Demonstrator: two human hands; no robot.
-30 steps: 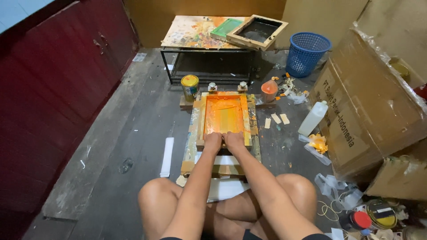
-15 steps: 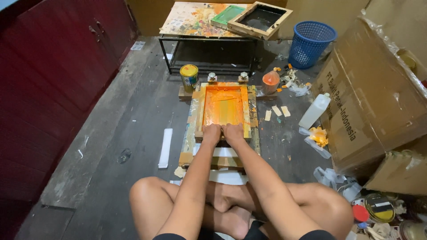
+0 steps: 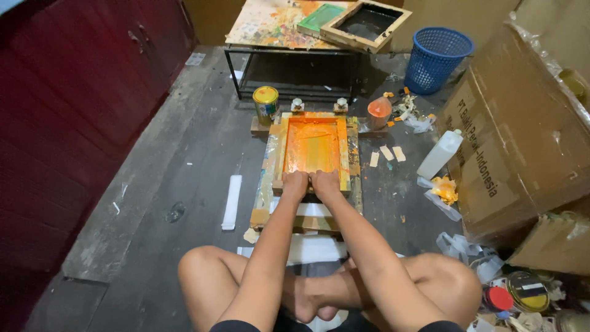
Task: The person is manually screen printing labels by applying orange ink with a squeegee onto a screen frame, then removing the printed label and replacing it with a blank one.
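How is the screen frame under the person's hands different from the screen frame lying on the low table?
The floor screen frame is coated in wet orange ink; the table screen frame has a dark mesh with no orange. The floor frame lies flat with the left hand and right hand pressing at its near edge; the table frame rests untouched, turned at an angle, partly over a green board. Both are rectangular wooden frames.

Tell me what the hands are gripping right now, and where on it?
Both the left hand and right hand press side by side at the near edge of the orange-inked screen frame. Whether they clasp a tool there cannot be told.
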